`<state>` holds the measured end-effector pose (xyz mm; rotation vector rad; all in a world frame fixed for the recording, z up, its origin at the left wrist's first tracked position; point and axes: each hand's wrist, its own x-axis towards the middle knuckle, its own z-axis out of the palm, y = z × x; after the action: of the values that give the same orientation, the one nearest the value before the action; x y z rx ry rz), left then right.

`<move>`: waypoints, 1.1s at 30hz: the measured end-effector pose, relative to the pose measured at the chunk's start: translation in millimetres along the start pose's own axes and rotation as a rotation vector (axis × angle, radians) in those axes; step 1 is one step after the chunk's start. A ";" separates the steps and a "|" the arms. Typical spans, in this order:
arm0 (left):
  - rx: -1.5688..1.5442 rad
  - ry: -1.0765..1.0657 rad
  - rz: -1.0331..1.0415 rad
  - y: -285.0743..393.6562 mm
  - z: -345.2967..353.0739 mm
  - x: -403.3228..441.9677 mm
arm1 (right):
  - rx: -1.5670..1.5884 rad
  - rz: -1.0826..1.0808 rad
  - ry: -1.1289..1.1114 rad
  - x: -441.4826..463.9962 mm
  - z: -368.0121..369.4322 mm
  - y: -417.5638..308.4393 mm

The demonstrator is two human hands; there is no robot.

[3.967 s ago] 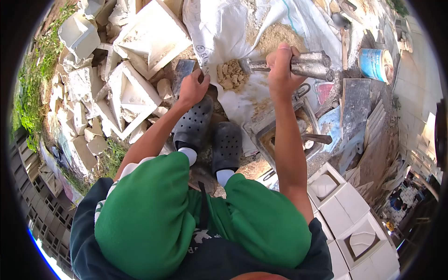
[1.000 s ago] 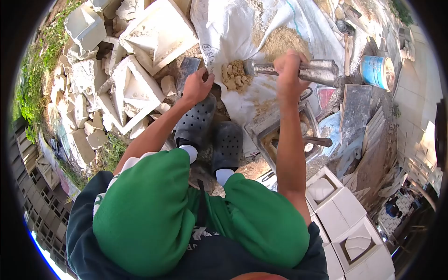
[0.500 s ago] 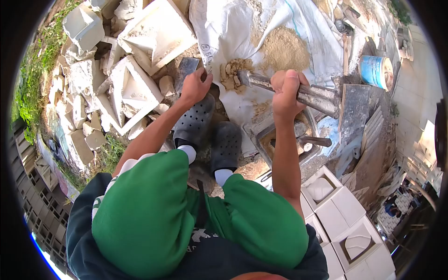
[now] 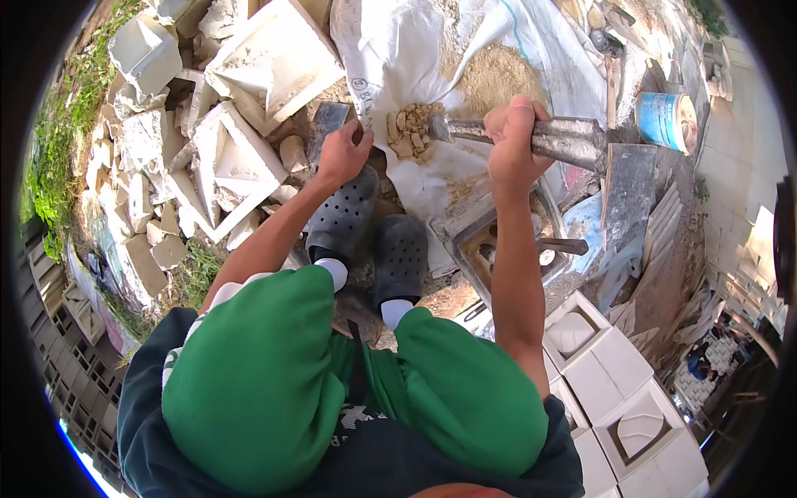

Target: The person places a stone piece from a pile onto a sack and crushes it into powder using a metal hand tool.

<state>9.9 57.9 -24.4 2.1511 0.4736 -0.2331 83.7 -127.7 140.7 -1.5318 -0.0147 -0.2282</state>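
Note:
My right hand (image 4: 516,145) is closed around a long grey tool (image 4: 573,143) with a thick, crusted body. The tool's narrower end reaches left, its flat metal tip (image 4: 438,127) beside a small heap of broken tan clumps (image 4: 409,137). These clumps lie on a white woven sack (image 4: 386,50). My left hand (image 4: 344,155) hangs above the dark clogs (image 4: 349,207), fingers curled together near the sack's edge. Whatever its fingertips may hold is hidden. A dark flat plate (image 4: 330,120) lies just behind that hand.
A tan powder pile (image 4: 502,75) sits on the sack. Broken white blocks (image 4: 278,58) are heaped at left. At right are a blue bucket (image 4: 660,120), a dark board (image 4: 628,191) and a tray (image 4: 473,270) with a wooden-handled tool (image 4: 564,246). White blocks (image 4: 610,365) stand lower right.
My right hand and the grey tool have risen slightly and shifted right, and the tool lies more level. Its tip has drawn back from the clumps. My left hand has barely moved.

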 end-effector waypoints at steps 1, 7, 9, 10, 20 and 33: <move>0.007 0.003 0.005 0.8 -2.1 3.7 | 0.061 0.022 0.020 6.3 1.8 -14.1; -0.021 0.019 0.009 -0.4 0.2 0.2 | 0.153 -0.058 -0.008 7.5 -1.7 -36.2; -0.009 0.010 -0.017 0.9 0.7 -0.6 | -0.072 -0.071 0.055 -1.6 5.4 24.4; -0.013 0.007 -0.002 1.3 2.7 0.9 | -0.077 -0.083 0.065 4.5 5.3 24.4; 0.004 -0.005 0.012 -6.8 3.2 4.1 | 0.314 -0.158 -0.085 18.0 5.1 -37.1; -0.012 0.066 0.078 -3.9 3.1 1.7 | 0.133 -0.077 -0.025 23.2 5.9 -37.9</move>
<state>9.8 57.9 -29.7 2.1657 0.4262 -0.1162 101.3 -125.8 181.9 -1.4026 -0.1070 -0.2647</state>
